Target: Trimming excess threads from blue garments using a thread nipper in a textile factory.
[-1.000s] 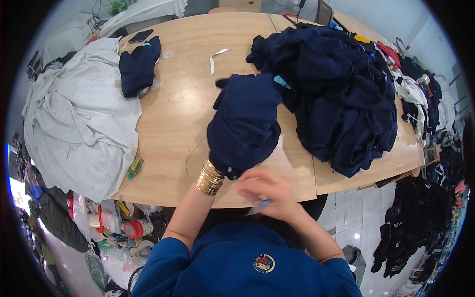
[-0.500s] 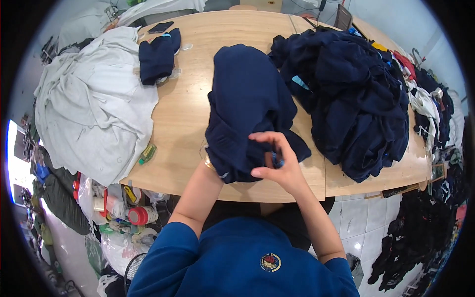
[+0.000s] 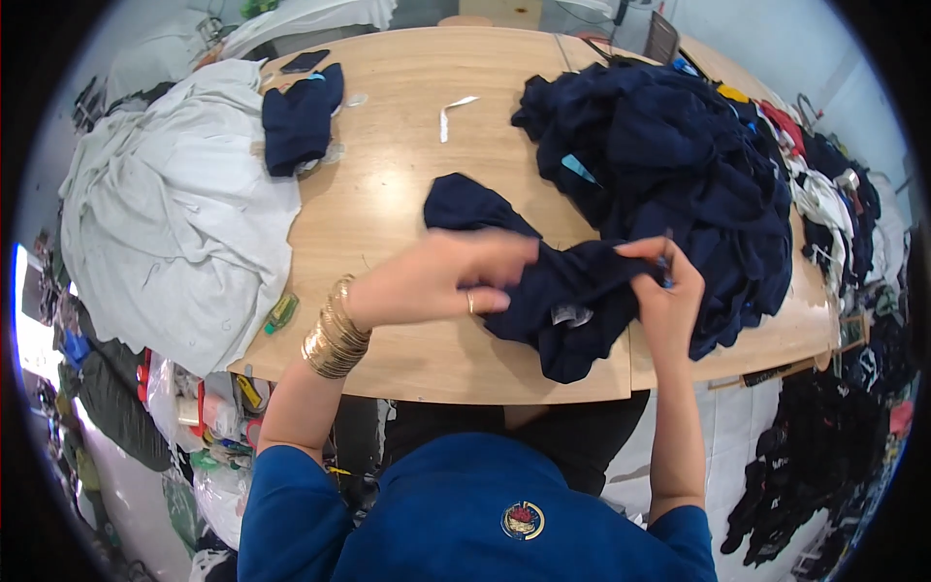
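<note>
A navy garment (image 3: 572, 291) with a small white label (image 3: 572, 315) lies bunched at the table's near side, right of the middle. My right hand (image 3: 669, 296) is closed on its right end, pinching the cloth up. A small blue and dark object, too small to name, shows between that hand's fingers. Over the garment's left part hovers my left hand (image 3: 436, 278), slightly blurred, fingers stretched forward and thumb apart. Gold bangles (image 3: 337, 330) circle the left wrist. I cannot see any cloth gripped in the left hand.
A large navy clothing heap (image 3: 679, 165) covers the table's right side. Pale grey cloth (image 3: 175, 213) spreads at the left, beside a small folded navy piece (image 3: 299, 126), a phone (image 3: 304, 62) and a green object (image 3: 281, 314). A white strip (image 3: 446, 121) lies farther back.
The garment has gone from a long spread shape to a smaller bunch farther right. My right hand moved right and closed on it; my left hand came out from under the cloth. The white strip is now visible.
</note>
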A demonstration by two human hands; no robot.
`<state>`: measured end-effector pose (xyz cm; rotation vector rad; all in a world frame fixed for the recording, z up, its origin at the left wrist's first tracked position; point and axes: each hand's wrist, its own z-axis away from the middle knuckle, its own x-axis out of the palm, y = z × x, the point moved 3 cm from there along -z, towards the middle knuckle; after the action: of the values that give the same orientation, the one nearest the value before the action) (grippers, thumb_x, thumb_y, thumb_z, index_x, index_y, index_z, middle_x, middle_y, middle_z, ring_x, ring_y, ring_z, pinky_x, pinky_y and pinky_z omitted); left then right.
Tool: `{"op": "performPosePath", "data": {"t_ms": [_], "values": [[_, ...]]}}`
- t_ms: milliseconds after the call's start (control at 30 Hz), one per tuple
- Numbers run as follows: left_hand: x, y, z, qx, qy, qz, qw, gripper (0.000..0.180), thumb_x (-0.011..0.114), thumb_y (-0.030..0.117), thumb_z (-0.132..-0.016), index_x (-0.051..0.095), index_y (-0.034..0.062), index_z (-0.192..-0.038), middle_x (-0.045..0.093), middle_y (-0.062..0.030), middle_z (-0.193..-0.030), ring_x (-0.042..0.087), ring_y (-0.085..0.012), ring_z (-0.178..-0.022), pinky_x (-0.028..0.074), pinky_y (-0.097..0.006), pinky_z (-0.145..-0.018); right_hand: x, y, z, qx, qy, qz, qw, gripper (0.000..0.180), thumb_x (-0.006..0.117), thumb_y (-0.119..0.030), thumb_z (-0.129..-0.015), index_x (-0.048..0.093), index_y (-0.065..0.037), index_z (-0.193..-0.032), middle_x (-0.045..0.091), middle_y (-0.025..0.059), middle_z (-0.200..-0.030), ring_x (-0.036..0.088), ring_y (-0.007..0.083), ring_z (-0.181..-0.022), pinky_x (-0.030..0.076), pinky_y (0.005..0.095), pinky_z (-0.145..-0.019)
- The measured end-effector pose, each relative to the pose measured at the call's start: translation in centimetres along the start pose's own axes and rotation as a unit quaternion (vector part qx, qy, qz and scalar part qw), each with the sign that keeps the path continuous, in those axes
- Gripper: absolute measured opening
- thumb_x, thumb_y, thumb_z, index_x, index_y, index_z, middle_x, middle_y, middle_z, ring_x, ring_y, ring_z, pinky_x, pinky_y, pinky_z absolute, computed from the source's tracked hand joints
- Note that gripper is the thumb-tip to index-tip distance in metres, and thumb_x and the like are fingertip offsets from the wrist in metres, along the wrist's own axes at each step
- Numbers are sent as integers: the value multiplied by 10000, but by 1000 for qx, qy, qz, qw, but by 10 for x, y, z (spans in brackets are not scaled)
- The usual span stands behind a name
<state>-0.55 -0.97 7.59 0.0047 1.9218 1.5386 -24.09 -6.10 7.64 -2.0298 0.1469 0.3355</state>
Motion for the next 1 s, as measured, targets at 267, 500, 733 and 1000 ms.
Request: {"op": "performPosePath", "data": {"t_ms": [267,500,733,1000], "values": [[14,27,-45,46,235,-188,952,278,588,148,-803,555,42,-1057,636,-166,-867,607,-363,-818,489,-413,-756,13,-71,-34,-162,29,58,985,177,586,32,-694,627,-38,-851,637,65,-725,565,76,-624,436,209,-585],[-98,33,8,-65,165,-207,962,246,581,-28,-759,628,-10,-999,660,-96,-834,565,-85,-746,438,-225,-701,-75,-20,-67,-81,22,275,958,174,620,-11,-657,637,-17,-829,567,98,-725,593,233,-792,445,321,-710],[-94,-9,44,-186,138,203,951,231,632,181,-868,644,-5,-1005,655,11,-909,571,-33,-791,448,-186,-721,-100,2,-40,281,-79,-126,948,158,521,27,-640,577,-61,-760,482,-20,-583,298,25,-349,220,181,-347],[-87,-5,43,-188,117,194,956,245,629,211,-872,649,-4,-987,660,6,-893,578,-41,-785,451,-190,-721,-114,22,-30,341,0,-91,936,380,580,-57,-600,547,-113,-974,494,-15,-708,345,43,-457,250,172,-399]]}}
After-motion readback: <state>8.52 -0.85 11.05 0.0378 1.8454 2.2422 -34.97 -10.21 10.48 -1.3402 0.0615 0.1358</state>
